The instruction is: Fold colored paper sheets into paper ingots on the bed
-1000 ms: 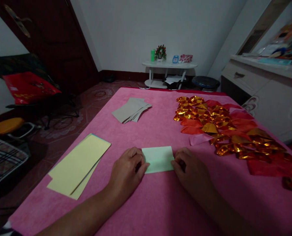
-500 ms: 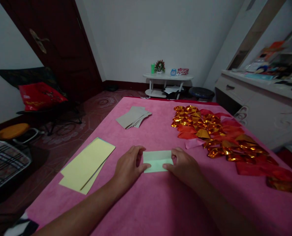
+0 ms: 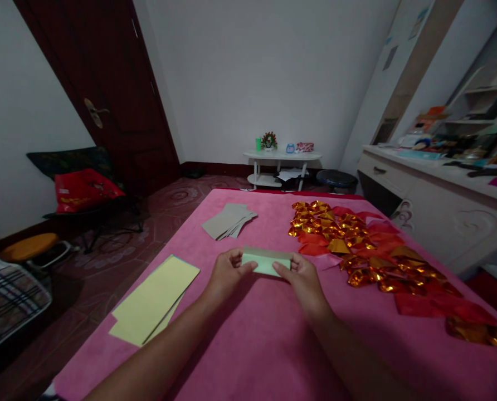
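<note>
Between my two hands is a pale green sheet of paper (image 3: 266,264), creased lengthwise with its far part standing up. My left hand (image 3: 230,271) pinches its left end, thumb on the near face. At the right end my right hand (image 3: 301,273) grips it the same way, and its fingers behind the sheet are partly hidden. Left of my hands lies a stack of yellow paper sheets (image 3: 156,298). A fanned pile of grey paper pieces (image 3: 228,220) rests farther back. Folded gold foil pieces (image 3: 359,275) and red paper pieces (image 3: 426,306) cover the right side.
Everything lies on a pink cloth-covered table (image 3: 248,345). Beyond it stands a small white table (image 3: 282,156) beside a dark round stool (image 3: 336,179). A folding chair with a red bag (image 3: 87,190) is at the left, and a white cabinet (image 3: 441,206) at the right.
My hands have come closer together a little and the paper's fold has narrowed, its far part leaning more toward me. The whole view has tilted up slightly.
</note>
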A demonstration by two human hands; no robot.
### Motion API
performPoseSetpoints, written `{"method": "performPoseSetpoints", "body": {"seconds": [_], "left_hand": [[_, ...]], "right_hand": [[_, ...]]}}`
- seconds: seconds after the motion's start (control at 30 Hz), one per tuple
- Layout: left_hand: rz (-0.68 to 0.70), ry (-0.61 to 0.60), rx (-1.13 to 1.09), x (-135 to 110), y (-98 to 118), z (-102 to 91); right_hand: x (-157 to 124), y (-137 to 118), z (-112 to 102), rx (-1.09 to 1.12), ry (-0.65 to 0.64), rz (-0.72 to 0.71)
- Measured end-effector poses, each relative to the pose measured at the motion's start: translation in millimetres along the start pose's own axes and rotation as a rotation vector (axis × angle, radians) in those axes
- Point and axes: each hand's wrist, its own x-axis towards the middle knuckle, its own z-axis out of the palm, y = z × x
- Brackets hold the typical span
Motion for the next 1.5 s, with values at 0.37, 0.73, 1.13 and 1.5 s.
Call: {"method": "performPoseSetpoints", "body": {"seconds": [0.37, 0.73, 1.13, 1.5], "left_hand": [[0.195, 0.091, 0.127, 2.0, -22.6, 9.1], [0.404, 0.004, 0.282, 1.6, -15.7, -4.1], [0.299, 0.054, 0.414, 4.6, -23.7, -4.8], [0.241, 0.140, 0.324, 4.1, -23.3, -3.8]], "right_hand": [[22.6, 36.0, -7.1, 0.062, 0.300, -0.135], [21.4, 32.0, -6.2, 0.092, 0.258, -0.142], [12.5, 21.3, -0.9, 0.173, 0.131, -0.082], [13.3, 24.8, -2.6, 0.196, 0.128, -0.023]]}}
